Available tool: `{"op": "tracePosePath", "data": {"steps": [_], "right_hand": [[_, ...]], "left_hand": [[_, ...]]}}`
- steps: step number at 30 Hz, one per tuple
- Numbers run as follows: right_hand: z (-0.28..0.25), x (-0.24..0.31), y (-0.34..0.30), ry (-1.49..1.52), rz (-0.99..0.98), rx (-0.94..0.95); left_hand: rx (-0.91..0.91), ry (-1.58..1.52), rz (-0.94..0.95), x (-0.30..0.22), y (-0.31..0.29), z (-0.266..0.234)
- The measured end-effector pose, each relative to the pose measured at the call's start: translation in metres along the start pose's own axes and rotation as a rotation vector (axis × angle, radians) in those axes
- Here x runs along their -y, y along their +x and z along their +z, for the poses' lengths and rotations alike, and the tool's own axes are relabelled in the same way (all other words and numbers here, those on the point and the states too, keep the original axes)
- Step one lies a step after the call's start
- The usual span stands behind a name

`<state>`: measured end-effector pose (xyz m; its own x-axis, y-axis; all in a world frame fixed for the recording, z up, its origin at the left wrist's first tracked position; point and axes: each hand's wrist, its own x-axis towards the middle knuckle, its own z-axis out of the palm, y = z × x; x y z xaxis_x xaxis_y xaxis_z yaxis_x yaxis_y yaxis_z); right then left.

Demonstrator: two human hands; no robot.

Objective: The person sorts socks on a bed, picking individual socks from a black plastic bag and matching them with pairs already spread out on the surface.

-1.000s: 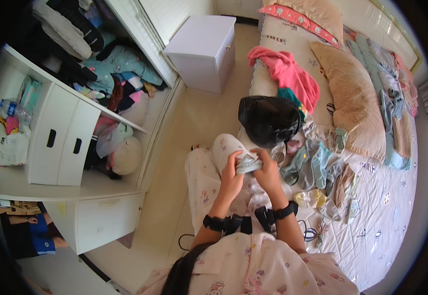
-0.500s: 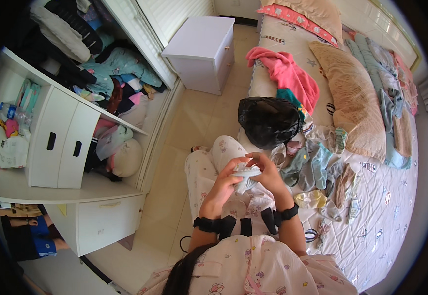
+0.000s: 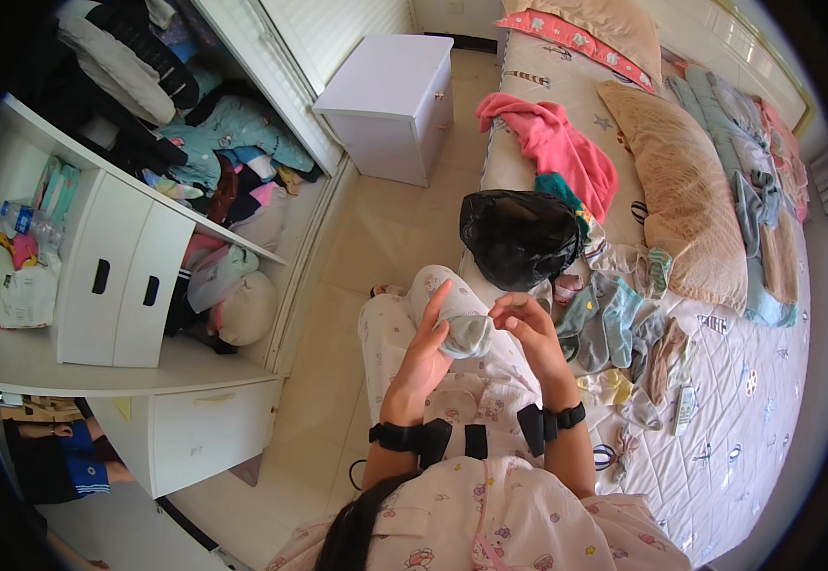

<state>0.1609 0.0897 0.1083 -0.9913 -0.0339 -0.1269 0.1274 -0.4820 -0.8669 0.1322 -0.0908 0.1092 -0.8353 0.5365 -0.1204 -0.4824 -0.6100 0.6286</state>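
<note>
A pale grey-green sock [image 3: 469, 337], bunched into a rounded bundle, sits above my lap. My left hand [image 3: 421, 354] grips it from the left, thumb against its side and one finger stretched up past it. Close to the sock's right side is my right hand [image 3: 533, 335], with fingers curved and apart and nothing visible in them. Loose socks [image 3: 614, 319] in green, grey and teal lie on the bed just right of my right hand. A black plastic bag [image 3: 521, 238] stands on the bed's edge beyond both hands.
The bed [image 3: 719, 476] also bears a pink garment [image 3: 566, 143], a tan pillow [image 3: 680, 190] and folded clothes [image 3: 761, 209] along its far side. A white bedside cabinet [image 3: 385, 90] stands ahead; an open wardrobe [image 3: 271, 252] full of clothes is on the left. Another person [image 3: 76, 457] shows at lower left.
My hands have drawn apart, the right one moving off to the right. The sock, held between both hands before, is now a rounder bundle in my left hand.
</note>
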Motion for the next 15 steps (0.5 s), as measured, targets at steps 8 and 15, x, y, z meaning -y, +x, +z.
{"op": "tracePosePath", "data": {"steps": [8,15], "right_hand": [[0.009,-0.006,0.003,-0.408,-0.13,-0.047],[0.018,0.005,0.002,-0.7,-0.372,-0.195]], "left_hand": [[-0.067,0.16,-0.018,0.006,0.002,-0.004],[-0.027,0.142,-0.009,0.002,0.0,-0.001]]}}
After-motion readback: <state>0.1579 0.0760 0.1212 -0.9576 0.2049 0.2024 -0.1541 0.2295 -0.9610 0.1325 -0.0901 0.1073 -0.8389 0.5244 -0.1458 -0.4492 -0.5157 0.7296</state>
